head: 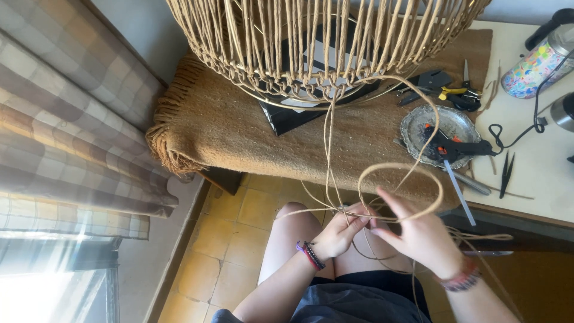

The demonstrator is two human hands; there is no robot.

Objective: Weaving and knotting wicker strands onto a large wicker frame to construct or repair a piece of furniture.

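A large round frame [317, 48] wrapped in tan paper cord stands on a brown fringed cloth [239, 131] on the table. Several loose cords [330, 143] hang from its lower rim down to my lap. My left hand [341, 230] pinches these cords together just above my knees. My right hand [418, 233] holds the cords beside it, fingers spread, with one cord curling in a wide loop [400, 170] above both hands.
A silver dish [418, 122] holds a black glue gun [457, 148] with a cable. Pliers and scissors [457, 93] lie behind it, a colourful bottle [535, 63] at the far right. Checked curtains [66, 119] hang on the left over a tiled floor [239, 239].
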